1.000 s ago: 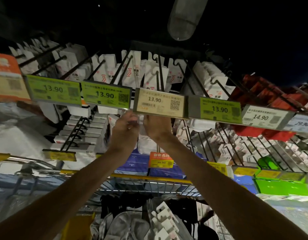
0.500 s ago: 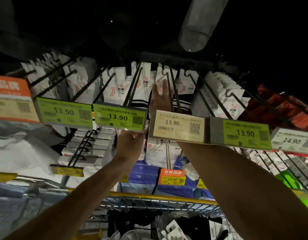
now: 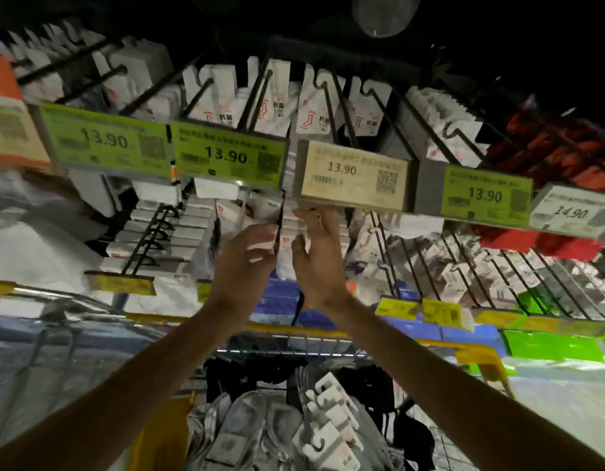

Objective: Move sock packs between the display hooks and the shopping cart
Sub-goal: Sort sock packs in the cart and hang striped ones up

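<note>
Head view: your left hand (image 3: 248, 263) is curled round a white sock pack (image 3: 262, 244), thumb and fingers pinching it just left of the dark hook (image 3: 279, 229) under the beige price tag (image 3: 353, 175). Your right hand (image 3: 316, 256) sits on the hook's other side, fingers nearly straight and laid against the hanging packs (image 3: 296, 232), gripping nothing I can make out. It probably steadies the row so the card's hole can meet the hook tip, though blur hides the hole. Room is tight above, because the tag's lower edge sits just over your fingertips. Below your arms the cart (image 3: 294, 346) is open, with more packs (image 3: 331, 426) heaped inside.
</note>
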